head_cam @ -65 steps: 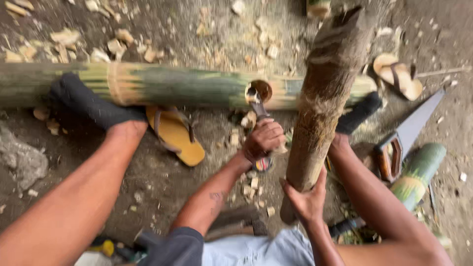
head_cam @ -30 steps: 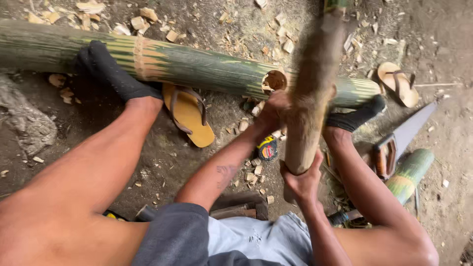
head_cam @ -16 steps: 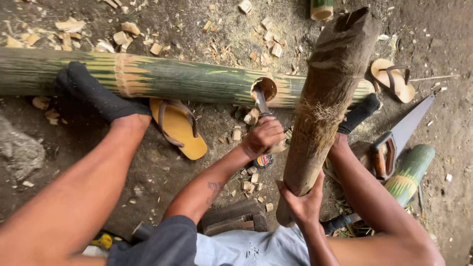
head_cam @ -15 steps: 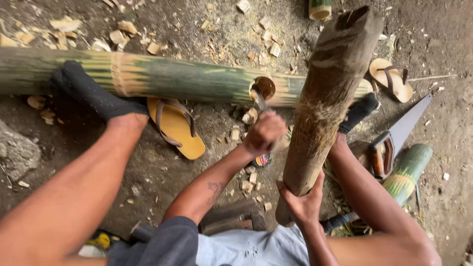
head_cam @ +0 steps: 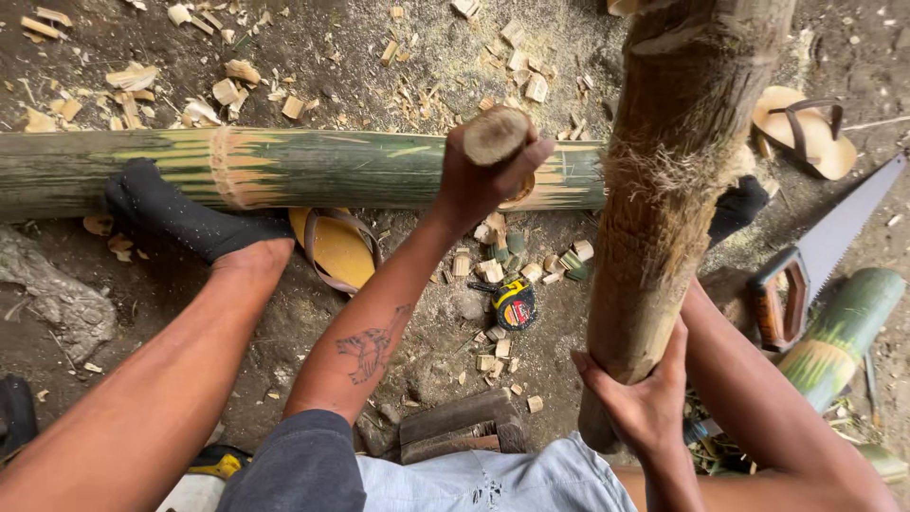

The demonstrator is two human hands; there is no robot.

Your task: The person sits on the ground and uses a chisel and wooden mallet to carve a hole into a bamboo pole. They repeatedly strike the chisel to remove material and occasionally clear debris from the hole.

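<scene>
Left hand (head_cam: 485, 180): fist wrapped tight around a wooden tool handle (head_cam: 496, 136), over the hole in the green bamboo pole (head_cam: 313, 169).
Right hand (head_cam: 643, 403): closed around the base of the thick wooden mallet (head_cam: 675, 190), held upright.
Ground: dirt (head_cam: 313, 57), strewn with wood chips.
Nearby: yellow tape measure (head_cam: 513, 303), hand saw (head_cam: 823, 251), sandal (head_cam: 334, 246).

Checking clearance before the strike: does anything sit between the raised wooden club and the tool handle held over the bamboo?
Nothing visible does. The right hand holds the wooden club upright beside the tool handle, which the left hand grips over the bamboo pole.
</scene>
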